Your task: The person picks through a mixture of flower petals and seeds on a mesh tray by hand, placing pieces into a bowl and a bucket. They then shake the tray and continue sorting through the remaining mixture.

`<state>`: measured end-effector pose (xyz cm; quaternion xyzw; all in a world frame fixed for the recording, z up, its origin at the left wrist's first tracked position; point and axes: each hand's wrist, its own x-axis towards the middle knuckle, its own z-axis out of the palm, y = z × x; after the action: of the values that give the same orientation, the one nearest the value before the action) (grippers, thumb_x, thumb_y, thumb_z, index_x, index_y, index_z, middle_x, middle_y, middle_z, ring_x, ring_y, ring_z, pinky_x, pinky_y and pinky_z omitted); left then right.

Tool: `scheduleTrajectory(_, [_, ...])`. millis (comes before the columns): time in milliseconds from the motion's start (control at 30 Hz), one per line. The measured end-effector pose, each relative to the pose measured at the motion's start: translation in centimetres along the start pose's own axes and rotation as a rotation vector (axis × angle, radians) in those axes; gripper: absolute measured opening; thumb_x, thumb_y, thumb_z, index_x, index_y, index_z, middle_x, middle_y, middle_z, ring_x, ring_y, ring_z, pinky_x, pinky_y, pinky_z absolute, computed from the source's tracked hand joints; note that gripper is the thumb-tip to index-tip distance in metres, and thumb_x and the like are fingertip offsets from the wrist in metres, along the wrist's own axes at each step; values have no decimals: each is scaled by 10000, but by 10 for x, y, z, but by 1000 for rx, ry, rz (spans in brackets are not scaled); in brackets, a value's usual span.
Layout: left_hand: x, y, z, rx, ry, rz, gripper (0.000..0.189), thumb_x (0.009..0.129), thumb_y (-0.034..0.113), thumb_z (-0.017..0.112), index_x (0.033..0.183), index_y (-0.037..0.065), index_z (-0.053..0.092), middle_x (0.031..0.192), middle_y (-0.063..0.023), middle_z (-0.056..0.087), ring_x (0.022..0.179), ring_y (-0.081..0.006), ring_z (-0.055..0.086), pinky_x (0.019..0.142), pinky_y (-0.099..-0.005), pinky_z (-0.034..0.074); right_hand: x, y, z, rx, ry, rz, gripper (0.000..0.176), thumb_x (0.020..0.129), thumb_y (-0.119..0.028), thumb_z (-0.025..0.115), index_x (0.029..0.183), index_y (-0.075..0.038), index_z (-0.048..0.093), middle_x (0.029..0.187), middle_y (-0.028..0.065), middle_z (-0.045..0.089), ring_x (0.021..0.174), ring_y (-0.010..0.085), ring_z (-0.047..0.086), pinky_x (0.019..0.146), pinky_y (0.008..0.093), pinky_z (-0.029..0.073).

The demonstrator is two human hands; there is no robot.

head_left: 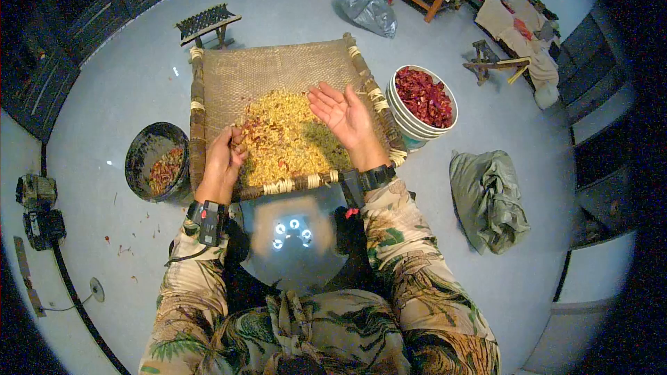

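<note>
A pile of small yellow pieces [285, 142] with dark red bits among them lies on a woven tray [236, 69] framed with wood. My left hand [222, 160] is at the pile's left edge, fingers pinched together; what they hold, if anything, is too small to name. Over the pile's right side my right hand [344, 118] is held palm up, fingers stretched out and nothing in it. Left of the tray stands a black bucket [132, 167] with reddish and yellow scraps inside. A white bucket [410, 127] full of dark red pieces [422, 97] stands to the right.
A green-grey sack [488, 198] lies on the floor at the right. Behind the tray are a small woven stool [206, 22] and a grey plastic bag [367, 5]. A low wooden table [424, 0] and a cloth-covered heap [514, 35] stand farther back.
</note>
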<state>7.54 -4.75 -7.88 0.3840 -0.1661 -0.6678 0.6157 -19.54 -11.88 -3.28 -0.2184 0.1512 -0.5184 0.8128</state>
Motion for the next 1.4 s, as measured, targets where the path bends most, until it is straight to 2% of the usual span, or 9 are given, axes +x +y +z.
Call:
scheduleTrajectory(433, [-14, 5, 8, 57, 45, -8, 226, 924, 257, 439, 854, 53, 506, 667, -17, 443, 505, -119, 400, 450, -255, 344, 1, 4, -3, 73, 13, 23, 488, 935, -358, 331, 1191, 47, 418, 1249, 253, 439, 1131, 372, 460, 945, 457, 399])
scheduleTrajectory(667, [-29, 12, 20, 63, 87, 11, 167, 897, 233, 473, 797, 102, 498, 655, -6, 485, 531, -109, 432, 464, -227, 366, 3, -14, -22, -98, 212, -35, 513, 925, -376, 393, 1194, 60, 395, 1198, 249, 471, 1081, 342, 503, 929, 422, 428])
scheduleTrajectory(767, [-27, 12, 18, 60, 52, 18, 183, 905, 237, 461, 788, 100, 492, 648, -7, 474, 523, -109, 417, 456, -228, 352, 5, -28, -41, -296, 258, -55, 485, 921, -363, 411, 1164, 57, 423, 1169, 228, 496, 1058, 320, 520, 908, 407, 447])
scheduleTrajectory(933, [-11, 6, 9, 13, 26, -19, 201, 909, 241, 453, 767, 101, 487, 623, -1, 454, 505, -108, 410, 440, -227, 338, 5, -35, -58, -714, 427, -95, 200, 837, -214, 551, 913, -31, 576, 836, 89, 623, 714, 225, 616, 578, 313, 523])
scheduleTrajectory(1033, [-11, 3, 13, 8, 18, -23, 185, 900, 238, 472, 780, 98, 494, 625, 1, 466, 498, -111, 414, 442, -229, 350, 13, -42, -91, -989, 392, -31, 197, 823, -206, 561, 859, -20, 619, 787, 88, 632, 689, 207, 615, 596, 314, 508])
scheduleTrajectory(1133, [-5, -3, 16, -12, 26, -56, 166, 893, 230, 486, 803, 92, 505, 636, -2, 477, 497, -110, 419, 443, -230, 358, 33, -56, -130, -1467, 358, 67, 242, 834, -199, 573, 969, 0, 591, 863, 76, 612, 792, 189, 610, 666, 280, 509])
scheduleTrajectory(1233, [-5, -5, 28, 8, 37, -71, 157, 893, 224, 491, 826, 84, 512, 643, 0, 479, 492, -106, 421, 436, -226, 353, 40, -49, -134, -1640, 366, -4, 226, 799, -192, 602, 935, -13, 624, 806, 76, 637, 734, 183, 616, 640, 285, 493])
scheduleTrajectory(1333, [-3, -8, 38, 33, 49, -76, 152, 896, 227, 489, 853, 84, 518, 653, 5, 484, 486, -99, 419, 427, -221, 343, 54, -28, -126, -2129, 64, -273, 208, 770, -175, 614, 919, -32, 641, 816, 120, 649, 712, 235, 623, 658, 329, 489])
scheduleTrajectory(1400, [1, -11, 39, 19, 35, -85, 150, 897, 231, 490, 875, 86, 521, 661, 11, 488, 483, -95, 416, 424, -219, 338, 63, -5, -113, -2185, 49, -136, 203, 761, -180, 621, 912, -47, 644, 851, 145, 640, 741, 275, 620, 682, 354, 484])
